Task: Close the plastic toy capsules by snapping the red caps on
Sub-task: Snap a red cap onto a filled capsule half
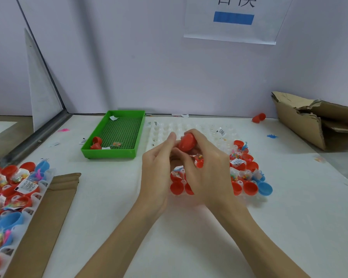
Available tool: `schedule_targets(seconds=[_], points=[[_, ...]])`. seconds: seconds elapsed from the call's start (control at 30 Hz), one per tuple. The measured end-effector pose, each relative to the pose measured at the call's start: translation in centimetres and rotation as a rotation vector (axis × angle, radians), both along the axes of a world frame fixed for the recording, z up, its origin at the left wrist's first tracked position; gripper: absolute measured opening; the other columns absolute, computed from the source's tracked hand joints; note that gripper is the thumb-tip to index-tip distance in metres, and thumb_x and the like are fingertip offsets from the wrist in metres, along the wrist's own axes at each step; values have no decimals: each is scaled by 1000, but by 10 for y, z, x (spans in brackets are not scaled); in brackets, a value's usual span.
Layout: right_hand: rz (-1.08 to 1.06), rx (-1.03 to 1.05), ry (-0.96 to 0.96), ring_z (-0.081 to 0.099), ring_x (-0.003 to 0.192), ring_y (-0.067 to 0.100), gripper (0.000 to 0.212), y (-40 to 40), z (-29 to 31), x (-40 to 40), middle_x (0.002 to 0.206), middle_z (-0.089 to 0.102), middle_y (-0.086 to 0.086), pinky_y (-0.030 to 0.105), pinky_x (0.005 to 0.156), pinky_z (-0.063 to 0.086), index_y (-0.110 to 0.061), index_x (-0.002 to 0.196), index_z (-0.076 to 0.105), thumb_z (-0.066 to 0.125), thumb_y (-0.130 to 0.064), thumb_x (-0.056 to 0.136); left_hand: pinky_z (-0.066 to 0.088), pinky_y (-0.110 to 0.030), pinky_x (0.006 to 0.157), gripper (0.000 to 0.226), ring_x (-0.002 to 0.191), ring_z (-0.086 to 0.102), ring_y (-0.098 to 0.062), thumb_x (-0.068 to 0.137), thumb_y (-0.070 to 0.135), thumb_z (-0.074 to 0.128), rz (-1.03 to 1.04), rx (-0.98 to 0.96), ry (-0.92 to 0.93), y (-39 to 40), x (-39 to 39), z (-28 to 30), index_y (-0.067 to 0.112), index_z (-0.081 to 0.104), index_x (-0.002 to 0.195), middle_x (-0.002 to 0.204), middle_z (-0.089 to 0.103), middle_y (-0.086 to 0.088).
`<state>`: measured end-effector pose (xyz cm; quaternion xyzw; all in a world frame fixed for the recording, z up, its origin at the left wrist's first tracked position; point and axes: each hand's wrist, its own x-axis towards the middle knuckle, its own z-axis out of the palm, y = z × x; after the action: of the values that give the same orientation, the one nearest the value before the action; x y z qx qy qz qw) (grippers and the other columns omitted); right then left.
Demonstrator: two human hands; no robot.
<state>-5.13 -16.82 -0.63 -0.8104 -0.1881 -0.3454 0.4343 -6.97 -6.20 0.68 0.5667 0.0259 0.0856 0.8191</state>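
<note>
Both forearms reach forward to where the right hand grips a red cap at its fingertips and the left hand pinches the same capsule from beside it — pressed off-square, that cap may pop off.

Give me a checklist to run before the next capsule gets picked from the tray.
1. Red capsule held by both hands, left hand and right hand: ok.
2. Cap fully snapped shut: cannot tell, fingers hide the seam.
3. Open filled cups waiting in the white tray: ok, several at its right side.
4. Green bin within view for finished pieces: ok, it holds red pieces.
5. Hands free to pick: not ok, both occupied.
</note>
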Motion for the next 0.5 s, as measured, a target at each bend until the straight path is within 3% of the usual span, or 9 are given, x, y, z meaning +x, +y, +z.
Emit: schedule_targets(seconds=[0.17, 0.3, 0.4, 0.5], points=[[21, -2, 19, 64, 82, -5, 12, -1, 3, -1, 84, 64, -19, 6, 76, 50, -18, 102, 65, 72, -17, 93, 59, -35, 82, 35, 86, 76, -26, 104, 33, 60, 1, 79, -21, 0, 0, 0, 8, 80, 89, 90, 78, -16], [-14, -67, 2, 65, 90, -3, 45, -4, 3, -4, 107, 75, -2, -2, 87, 42, -9, 132, 64, 77, -16, 89, 57, -22, 70, 24, 82, 75, -17, 100, 34, 67, -29, 199, -78, 5, 2, 2, 14, 79, 93, 87, 78, -8], [-19, -52, 5, 67, 105, 6, 59, -3, 3, -5, 118, 73, 1, 2, 95, 41, -8, 143, 56, 77, -20, 89, 53, -21, 64, 36, 76, 72, -16, 103, 41, 59, -129, 119, 2, 8, 2, 7, 13, 81, 93, 87, 77, -10], [-13, -9, -40, 63, 110, 1, 52, 0, 2, -5, 121, 72, 0, 4, 97, 40, -9, 137, 61, 77, -23, 90, 50, -28, 66, 53, 71, 66, -19, 107, 49, 46, -247, -7, 76, 10, 2, 7, 16, 77, 80, 80, 71, -11]])
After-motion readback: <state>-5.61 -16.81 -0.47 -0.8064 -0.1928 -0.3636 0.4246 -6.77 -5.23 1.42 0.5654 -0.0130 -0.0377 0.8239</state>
